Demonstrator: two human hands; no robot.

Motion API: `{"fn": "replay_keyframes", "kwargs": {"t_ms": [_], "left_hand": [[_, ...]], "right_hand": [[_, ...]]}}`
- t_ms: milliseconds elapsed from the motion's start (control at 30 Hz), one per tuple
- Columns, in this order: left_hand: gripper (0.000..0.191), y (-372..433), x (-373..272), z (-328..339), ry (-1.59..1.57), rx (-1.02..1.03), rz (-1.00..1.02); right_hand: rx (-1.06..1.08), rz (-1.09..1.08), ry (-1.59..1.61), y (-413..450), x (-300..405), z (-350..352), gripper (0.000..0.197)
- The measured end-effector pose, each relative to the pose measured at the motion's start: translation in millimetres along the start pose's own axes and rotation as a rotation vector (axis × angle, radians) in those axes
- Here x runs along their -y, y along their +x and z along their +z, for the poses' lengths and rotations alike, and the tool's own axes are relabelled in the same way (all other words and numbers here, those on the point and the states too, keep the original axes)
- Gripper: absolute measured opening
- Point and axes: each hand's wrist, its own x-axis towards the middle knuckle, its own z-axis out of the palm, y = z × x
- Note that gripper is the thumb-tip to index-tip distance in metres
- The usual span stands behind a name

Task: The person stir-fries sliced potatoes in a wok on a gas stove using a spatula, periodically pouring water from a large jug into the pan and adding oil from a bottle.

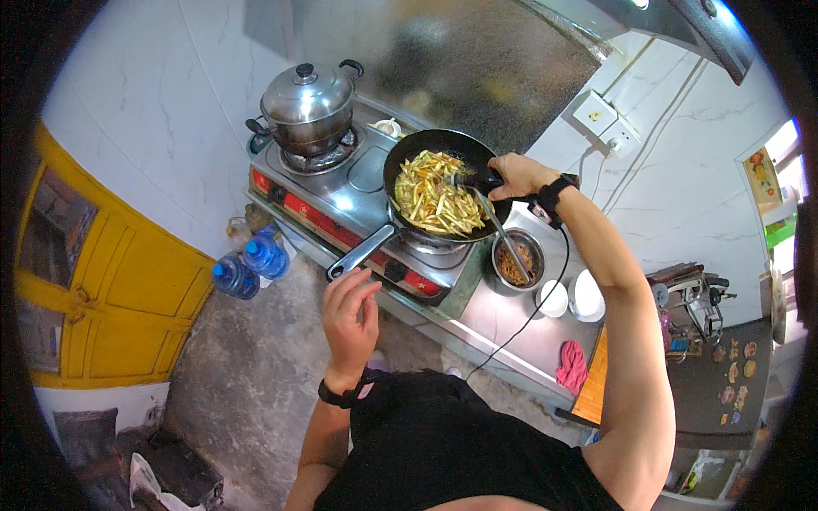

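A black wok [409, 144] sits on the right burner of a steel gas stove, holding pale yellow-green strips of cooked food [441, 198]. My right hand [521, 175] is closed around the black handle of a cooking utensil [478, 182] whose head lies among the strips. Close to the tip of the wok's long handle [364, 251], my left hand [351, 319] is raised with its thumb apart, holding nothing. Whether its fingertips touch the handle, I cannot tell. Right of the wok, a steel bowl [540, 271] contains brown food and a metal utensil [511, 246].
A lidded steel pot [307, 102] occupies the left burner. White bowls [586, 297] and a pink cloth [572, 367] lie on the right counter, with a black cable [537, 311] crossing it. Blue water jugs [265, 255] stand on the floor. A wall socket [620, 137] is at upper right.
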Motion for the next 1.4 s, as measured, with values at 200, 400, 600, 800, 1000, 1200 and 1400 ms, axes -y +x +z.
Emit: {"fn": "replay_keyframes", "kwargs": {"t_ms": [200,400,600,800,1000,1200,1400], "left_hand": [[0.019,11.0,8.2,-4.7,-0.028,0.004,0.004],[0.020,18.1,9.1,-5.1,-0.051,0.000,0.029],[0.019,19.1,13.8,-8.2,-0.065,0.000,0.019],[0.018,21.2,12.5,-7.8,-0.065,0.005,0.051],[0.016,18.2,11.2,-4.0,-0.125,0.047,0.061],[0.018,13.1,6.2,-1.3,-0.113,0.039,0.063],[0.018,13.6,-3.5,4.3,-0.147,0.057,0.079]], "right_hand": [[0.123,-0.022,-0.132,-27.9,16.3,-11.8,0.050],[-0.105,0.154,-0.127,-11.3,3.5,-13.3,0.055],[-0.045,-0.032,-0.033,-19.9,22.6,-15.7,0.058],[-0.033,0.055,-0.082,-37.3,33.5,-21.1,0.059],[-0.242,0.102,-0.019,-40.8,23.8,-16.2,0.057],[-0.391,0.044,0.081,-61.9,31.1,-1.5,0.054],[-0.527,0.057,0.229,-71.2,38.1,-0.9,0.058]]}}
